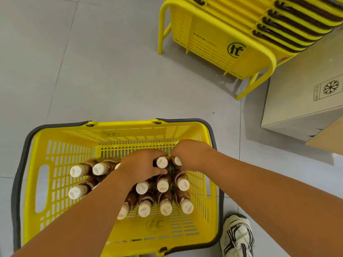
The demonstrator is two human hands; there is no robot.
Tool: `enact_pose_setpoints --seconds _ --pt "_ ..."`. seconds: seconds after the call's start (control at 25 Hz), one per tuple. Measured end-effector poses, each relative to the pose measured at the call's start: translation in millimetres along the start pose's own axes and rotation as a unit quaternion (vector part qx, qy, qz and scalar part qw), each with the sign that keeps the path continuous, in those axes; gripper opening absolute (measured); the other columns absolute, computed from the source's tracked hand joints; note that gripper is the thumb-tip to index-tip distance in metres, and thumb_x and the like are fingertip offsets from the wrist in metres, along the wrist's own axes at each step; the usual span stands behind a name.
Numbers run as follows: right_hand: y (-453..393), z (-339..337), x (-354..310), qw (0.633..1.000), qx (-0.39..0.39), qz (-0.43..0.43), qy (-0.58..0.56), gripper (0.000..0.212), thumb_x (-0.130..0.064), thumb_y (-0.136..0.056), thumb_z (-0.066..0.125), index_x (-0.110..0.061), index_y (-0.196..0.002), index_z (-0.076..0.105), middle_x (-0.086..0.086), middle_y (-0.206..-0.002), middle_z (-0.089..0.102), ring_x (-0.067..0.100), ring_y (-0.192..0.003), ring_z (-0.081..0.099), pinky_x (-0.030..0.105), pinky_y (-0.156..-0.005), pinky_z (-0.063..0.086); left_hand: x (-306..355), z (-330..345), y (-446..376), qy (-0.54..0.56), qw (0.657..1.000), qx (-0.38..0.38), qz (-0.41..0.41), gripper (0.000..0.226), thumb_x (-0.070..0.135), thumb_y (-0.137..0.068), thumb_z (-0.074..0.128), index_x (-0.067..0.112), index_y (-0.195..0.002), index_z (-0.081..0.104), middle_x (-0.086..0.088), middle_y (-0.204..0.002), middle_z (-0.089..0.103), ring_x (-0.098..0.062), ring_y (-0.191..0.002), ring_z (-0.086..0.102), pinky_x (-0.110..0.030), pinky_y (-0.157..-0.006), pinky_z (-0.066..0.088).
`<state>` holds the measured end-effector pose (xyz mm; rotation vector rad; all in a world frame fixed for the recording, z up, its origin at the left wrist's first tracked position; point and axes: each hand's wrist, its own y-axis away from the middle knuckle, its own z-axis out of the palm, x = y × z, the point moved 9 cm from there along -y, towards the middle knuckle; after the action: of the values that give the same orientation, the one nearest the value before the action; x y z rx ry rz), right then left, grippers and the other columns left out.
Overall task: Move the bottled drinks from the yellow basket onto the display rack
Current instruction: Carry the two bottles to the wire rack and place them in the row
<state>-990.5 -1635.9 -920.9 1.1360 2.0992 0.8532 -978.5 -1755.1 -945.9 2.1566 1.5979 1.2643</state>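
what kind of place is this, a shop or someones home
Most likely a shop or its stockroom. A stack of nested yellow baskets stands on a rack, a yellow basket on the tiled floor holds many identical bottled drinks, and cardboard cartons sit alongside.

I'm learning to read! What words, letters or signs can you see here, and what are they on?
"tc": round black logo on the side of the stacked yellow baskets.
The same logo, faint: moulded into the near wall of the yellow basket.
Snowflake sign: printed on the cardboard box; the writing beside it is too small to read.
Print on the bottle caps: too blurred to read.
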Motion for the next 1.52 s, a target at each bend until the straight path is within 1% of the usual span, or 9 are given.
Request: enact_pose_setpoints --seconds 0.16,0.32,0.52,0.64,0.76,0.92,1.04,1.4,1.52 --pt "-0.1 -8.6 5.4 0.995 0.052 0.035 -0.072 0.019 -0.024 -0.089 0.074 -0.022 -0.087 0.056 -0.004 -0.075 0.041 0.022 -0.081 0.05 0.027 -0.048 0.029 -6.4 -8.8 -4.3 0.12 0.992 0.032 -0.025 0.028 0.046 -0.084 0.079 0.036 -0.109 0.071 0.013 -0.104 0.073 -0.014 -0.099 0.065 -0.03 -0.079 0.048" --pt "26.4 -31.0 9.6 0.975 0.115 0.044 -0.183 0.016 -0.024 -0.081 0.079 -0.019 -0.084 0.065 0.001 -0.082 0.062 0.022 -0.08 0.059 0.028 -0.054 0.039 8.1 -42.2 21.4 0.19 0.977 0.093 -0.028 0.015 0.038 -0.085 0.08 0.032 -0.096 0.07 0.014 -0.092 0.072 -0.006 -0.089 0.063 -0.024 -0.072 0.045" --pt "117.9 -86.8 14.3 0.889 0.218 0.06 -0.398 0.049 -0.031 -0.071 0.092 -0.024 -0.116 0.073 -0.008 -0.11 0.073 0.009 -0.097 0.065 0.029 -0.084 0.055 54.3 -117.6 84.0 0.246 0.958 0.141 -0.031 0.023 0.029 -0.082 0.084 0.033 -0.101 0.073 0.017 -0.098 0.076 0.001 -0.099 0.067 -0.022 -0.084 0.05" --pt "184.4 -127.6 10.3 0.832 0.265 0.07 -0.483 0.048 -0.034 -0.067 0.094 -0.035 -0.11 0.073 -0.02 -0.103 0.073 -0.005 -0.093 0.066 0.014 -0.082 0.051 94.3 -173.9 136.2 0.274 0.947 0.168 -0.027 0.034 0.024 -0.082 0.085 0.042 -0.104 0.067 0.028 -0.098 0.073 0.013 -0.1 0.065 -0.009 -0.083 0.046" --pt "254.6 -180.4 -0.9 0.775 0.311 0.065 -0.547 0.041 -0.027 -0.066 0.095 -0.034 -0.102 0.075 -0.022 -0.1 0.076 -0.006 -0.098 0.068 0.018 -0.088 0.054 140.8 -238.2 191.5 0.273 0.939 0.209 -0.016 0.03 0.025 -0.084 0.083 0.038 -0.108 0.07 0.028 -0.1 0.073 0.011 -0.102 0.065 -0.013 -0.086 0.048" --pt "359.9 -278.3 -26.8 0.749 0.351 0.019 -0.562 0.037 -0.019 -0.07 0.093 -0.038 -0.098 0.077 -0.022 -0.102 0.077 -0.003 -0.103 0.07 0.026 -0.097 0.055 211.4 -333.9 270.8 0.283 0.924 0.258 0.007 0.036 0.023 -0.083 0.083 0.045 -0.109 0.07 0.026 -0.103 0.073 0.007 -0.106 0.065 -0.022 -0.094 0.051" --pt "447.9 -359.7 -42.9 0.73 0.404 -0.02 -0.551 0.04 -0.009 -0.075 0.09 -0.034 -0.103 0.075 -0.015 -0.103 0.079 0.0 -0.102 0.072 0.025 -0.097 0.057 264.8 -411.5 335.5 0.287 0.911 0.293 0.037 0.038 0.022 -0.085 0.082 0.037 -0.117 0.069 0.018 -0.109 0.075 0.001 -0.109 0.067 -0.034 -0.099 0.053" --pt "690.3 -571.1 -112.5 0.708 0.524 -0.132 -0.454 0.027 -0.011 -0.083 0.083 -0.023 -0.106 0.072 -0.005 -0.1 0.078 0.013 -0.097 0.074 0.031 -0.091 0.059 404.3 -616.0 540.0 0.273 0.857 0.424 0.111 0.034 0.014 -0.087 0.079 0.042 -0.1 0.064 0.022 -0.1 0.071 0.0 -0.095 0.069 -0.014 -0.083 0.051" --pt "744.9 -627.8 -143.9 0.727 0.525 -0.165 -0.411 0.031 -0.012 -0.081 0.086 -0.021 -0.109 0.075 -0.005 -0.101 0.08 0.011 -0.095 0.075 0.033 -0.09 0.06 432.3 -666.3 601.8 0.245 0.842 0.464 0.126 0.03 0.018 -0.085 0.081 0.042 -0.097 0.067 0.018 -0.095 0.074 -0.006 -0.094 0.071 -0.024 -0.086 0.055"
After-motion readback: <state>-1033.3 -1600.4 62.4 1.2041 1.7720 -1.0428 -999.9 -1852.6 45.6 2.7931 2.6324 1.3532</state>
